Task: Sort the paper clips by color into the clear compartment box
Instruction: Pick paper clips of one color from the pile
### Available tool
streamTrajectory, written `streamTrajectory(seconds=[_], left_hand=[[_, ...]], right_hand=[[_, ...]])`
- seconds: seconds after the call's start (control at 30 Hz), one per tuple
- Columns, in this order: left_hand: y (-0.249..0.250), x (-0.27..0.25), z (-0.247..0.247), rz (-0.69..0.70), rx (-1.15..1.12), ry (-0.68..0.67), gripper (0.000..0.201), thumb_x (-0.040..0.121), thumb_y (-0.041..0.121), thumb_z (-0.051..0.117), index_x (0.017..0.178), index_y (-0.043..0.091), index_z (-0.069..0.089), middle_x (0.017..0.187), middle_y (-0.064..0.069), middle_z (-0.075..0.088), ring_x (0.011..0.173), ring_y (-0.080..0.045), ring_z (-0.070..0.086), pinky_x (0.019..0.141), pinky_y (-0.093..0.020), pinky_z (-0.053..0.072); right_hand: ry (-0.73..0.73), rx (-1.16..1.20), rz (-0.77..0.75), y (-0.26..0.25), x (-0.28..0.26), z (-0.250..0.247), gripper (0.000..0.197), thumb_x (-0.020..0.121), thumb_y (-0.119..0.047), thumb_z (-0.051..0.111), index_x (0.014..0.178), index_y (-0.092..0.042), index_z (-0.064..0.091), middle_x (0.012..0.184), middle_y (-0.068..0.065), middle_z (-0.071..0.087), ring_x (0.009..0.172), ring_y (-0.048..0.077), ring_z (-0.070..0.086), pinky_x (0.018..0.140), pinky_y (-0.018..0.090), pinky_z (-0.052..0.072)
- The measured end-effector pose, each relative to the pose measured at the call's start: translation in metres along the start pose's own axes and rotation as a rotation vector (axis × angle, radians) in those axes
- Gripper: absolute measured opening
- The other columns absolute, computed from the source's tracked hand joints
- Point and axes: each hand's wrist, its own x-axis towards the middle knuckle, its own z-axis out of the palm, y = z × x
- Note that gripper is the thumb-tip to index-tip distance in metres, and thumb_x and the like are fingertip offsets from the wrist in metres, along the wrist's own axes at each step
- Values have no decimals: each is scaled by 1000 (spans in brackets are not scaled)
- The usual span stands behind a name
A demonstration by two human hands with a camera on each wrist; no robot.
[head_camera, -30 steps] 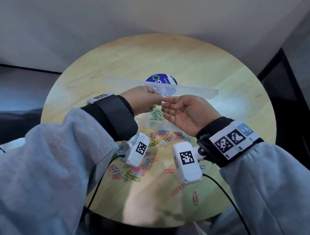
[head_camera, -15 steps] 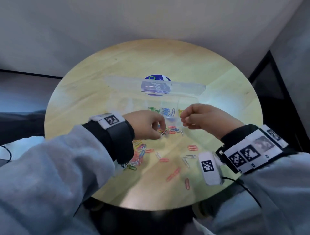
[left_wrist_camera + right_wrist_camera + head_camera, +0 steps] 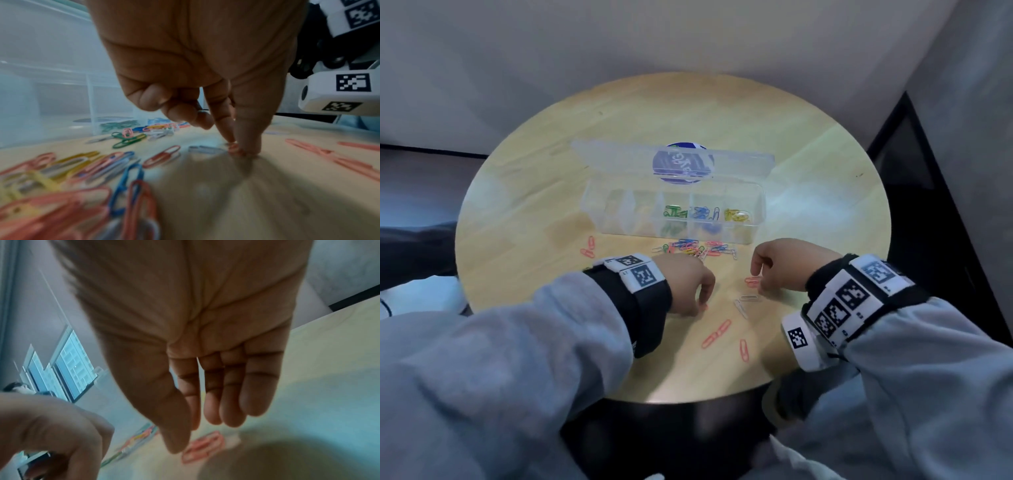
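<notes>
The clear compartment box (image 3: 619, 219) stands mid-table with its lid up. Its three right cells hold green clips (image 3: 675, 212), blue clips (image 3: 703, 213) and yellow clips (image 3: 737, 216). A mixed heap of clips (image 3: 695, 247) lies just in front of it. My left hand (image 3: 702, 303) is down on the table, thumb and forefinger pinching a pink clip (image 3: 236, 148). My right hand (image 3: 758, 279) hovers with loose straight fingers (image 3: 230, 410) just over a pair of pink clips (image 3: 202, 447) and holds nothing.
More pink clips (image 3: 717, 334) and silver clips (image 3: 748, 298) are scattered toward the near table edge (image 3: 688, 399), and two pink ones (image 3: 589, 247) lie to the left. A blue round sticker (image 3: 683, 164) shows behind the lid. A dark cabinet (image 3: 928, 240) stands right of the table.
Both hands dropped from box height and drew back toward me. The left hand left the heap and took a near pink clip; the right hand uncurled over the pink pair.
</notes>
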Motion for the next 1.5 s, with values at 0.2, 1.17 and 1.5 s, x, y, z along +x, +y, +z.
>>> streamTrajectory(seconds=[0.2, 1.17, 1.5], left_hand=[[-1, 6, 0, -27, -20, -34, 10, 84, 36, 64, 85, 26, 63, 99, 2, 63, 82, -16, 51, 65, -25, 33], [19, -8, -8, -162, -271, -160, 18, 79, 25, 61, 67, 22, 48, 64, 8, 50, 60, -12, 49, 47, -18, 32], [35, -4, 9, -114, -93, -149, 8, 78, 29, 69, 83, 23, 67, 78, 3, 61, 76, -18, 56, 56, -21, 38]], right_hand=[[55, -64, -52, -5, 6, 9, 14, 81, -19, 64, 72, -23, 55, 70, -10, 52, 77, 15, 53, 60, 23, 40], [-40, 36, -44, -8, 5, 7, 8, 76, -6, 62, 79, -13, 65, 89, 9, 71, 70, 18, 55, 56, 22, 41], [-157, 797, -52, 7, -6, -9, 16, 88, 7, 53, 80, -5, 61, 69, 7, 57, 55, 10, 61, 61, 17, 56]])
